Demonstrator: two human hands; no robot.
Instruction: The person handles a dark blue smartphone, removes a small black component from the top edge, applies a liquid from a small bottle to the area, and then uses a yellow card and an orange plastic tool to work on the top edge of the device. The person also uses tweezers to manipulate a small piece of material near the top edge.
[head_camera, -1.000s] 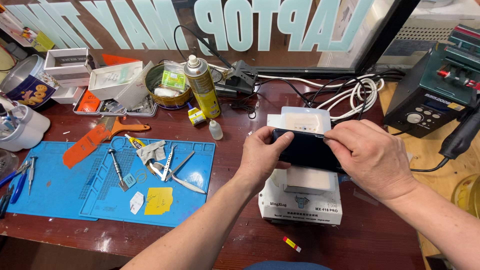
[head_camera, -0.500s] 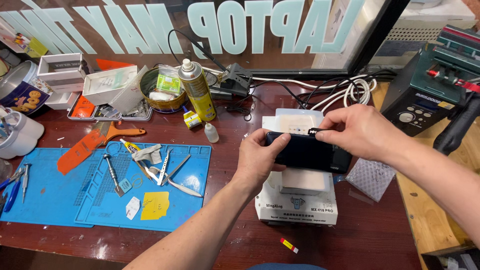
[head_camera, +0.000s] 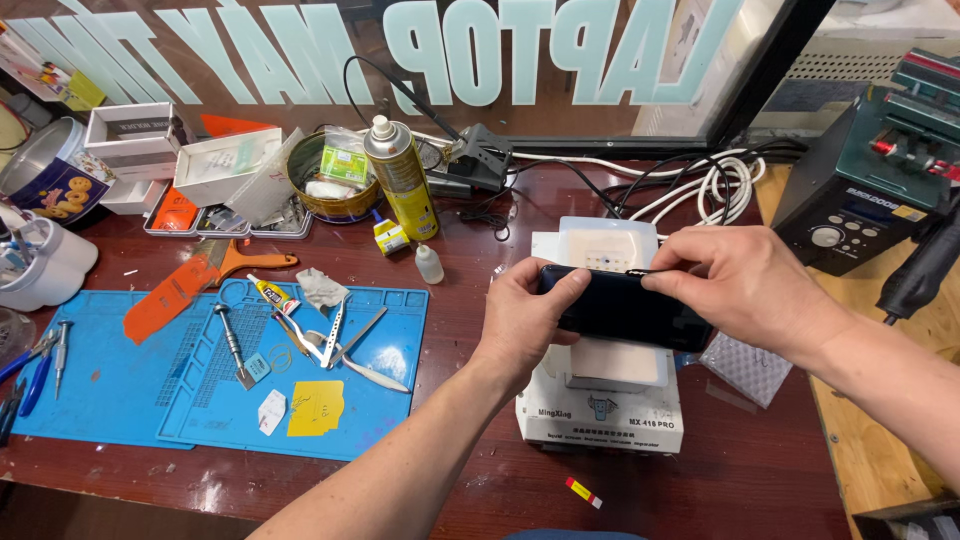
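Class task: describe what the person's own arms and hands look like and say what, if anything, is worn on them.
Both forearms are bare, with no sleeves in view. The left hand and right hand wear no gloves, and no rings, watch or wristband show.

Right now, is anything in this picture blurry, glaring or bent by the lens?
Head view: sharp on both hands, left hand and right hand, gripping the dark phone; soft sheen on the wooden table; window lettering bows from wide-angle distortion.

just my one head cam, close above the dark red wooden workbench, angled down toward the window
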